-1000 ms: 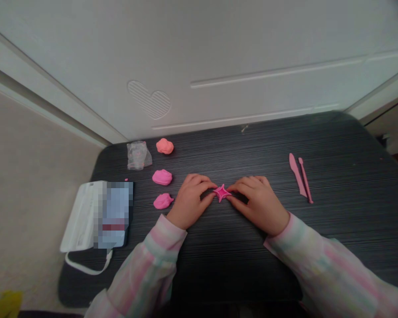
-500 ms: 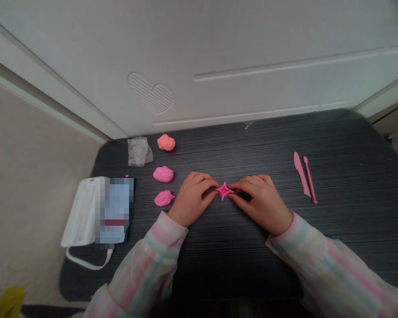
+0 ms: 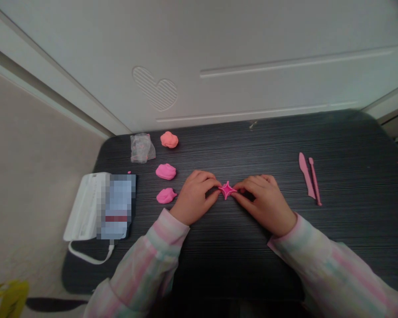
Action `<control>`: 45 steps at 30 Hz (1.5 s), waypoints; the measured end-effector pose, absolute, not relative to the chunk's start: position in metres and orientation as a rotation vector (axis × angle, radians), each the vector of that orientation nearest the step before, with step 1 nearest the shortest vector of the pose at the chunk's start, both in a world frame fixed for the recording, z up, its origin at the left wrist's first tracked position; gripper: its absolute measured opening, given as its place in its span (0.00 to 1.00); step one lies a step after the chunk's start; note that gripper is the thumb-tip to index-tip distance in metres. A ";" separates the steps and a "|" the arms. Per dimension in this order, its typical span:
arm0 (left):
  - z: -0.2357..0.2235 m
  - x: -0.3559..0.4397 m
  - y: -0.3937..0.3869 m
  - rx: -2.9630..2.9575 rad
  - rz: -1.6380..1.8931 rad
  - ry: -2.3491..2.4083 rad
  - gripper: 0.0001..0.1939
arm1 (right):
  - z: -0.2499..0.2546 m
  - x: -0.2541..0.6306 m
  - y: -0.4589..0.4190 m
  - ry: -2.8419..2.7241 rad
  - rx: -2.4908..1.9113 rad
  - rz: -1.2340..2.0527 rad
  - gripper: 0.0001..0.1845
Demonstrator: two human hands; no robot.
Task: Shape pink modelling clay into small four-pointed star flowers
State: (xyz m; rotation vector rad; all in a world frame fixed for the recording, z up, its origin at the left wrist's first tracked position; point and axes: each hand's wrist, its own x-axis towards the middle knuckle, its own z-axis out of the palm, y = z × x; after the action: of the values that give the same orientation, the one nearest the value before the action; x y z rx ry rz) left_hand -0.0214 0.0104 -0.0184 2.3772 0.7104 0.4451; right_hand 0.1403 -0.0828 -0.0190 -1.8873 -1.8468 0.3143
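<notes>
Between my two hands, low over the dark table, is a small bright pink star-shaped piece with raised edges, which looks like modelling clay. My left hand pinches its left point between thumb and fingers. At its right point, my right hand closes thumb and fingertips on it in the same way. Left of my left hand lie two pink clay lumps, an upper one and a lower one close to my wrist. Behind them sits an orange clay lump.
On the right lie a pink plastic knife and a thin pink modelling stick. A crumpled clear bag is at the back left. A phone rests beside a white device with a white cable. A white panel borders the table's back.
The whole view has shifted slightly, so everything appears a little further right. Both hands keep their pinch on the pink star, whose shape looks nearly the same.
</notes>
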 end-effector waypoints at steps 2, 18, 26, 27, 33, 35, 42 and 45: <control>-0.015 -0.022 0.011 2.284 0.494 0.723 0.09 | -0.018 0.141 -0.083 -1.837 -1.860 0.323 0.05; -0.008 -0.028 0.014 1.125 0.204 0.700 0.09 | -0.004 0.138 -0.084 -1.777 -1.474 0.394 0.05; -0.007 -0.027 0.013 1.185 0.207 0.719 0.10 | -0.003 0.136 -0.085 -1.755 -1.504 0.430 0.05; -0.006 -0.027 0.013 1.197 0.211 0.723 0.10 | -0.003 0.136 -0.085 -1.754 -1.513 0.437 0.05; -0.003 -0.026 0.012 1.253 0.213 0.733 0.10 | -0.002 0.136 -0.086 -1.750 -1.535 0.462 0.06; -0.003 -0.026 0.012 1.238 0.222 0.725 0.10 | -0.003 0.136 -0.087 -1.748 -1.534 0.457 0.05; -0.004 -0.027 0.012 1.269 0.228 0.716 0.08 | -0.003 0.135 -0.086 -1.741 -1.518 0.452 0.05; -0.004 -0.026 0.012 1.288 0.217 0.730 0.08 | -0.002 0.135 -0.086 -1.734 -1.527 0.463 0.05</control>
State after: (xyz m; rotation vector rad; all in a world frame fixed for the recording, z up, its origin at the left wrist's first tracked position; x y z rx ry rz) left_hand -0.0264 0.0122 -0.0041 1.2876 0.7305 0.2173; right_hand 0.1347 -0.0858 -0.0020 -1.5266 -1.7342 0.4629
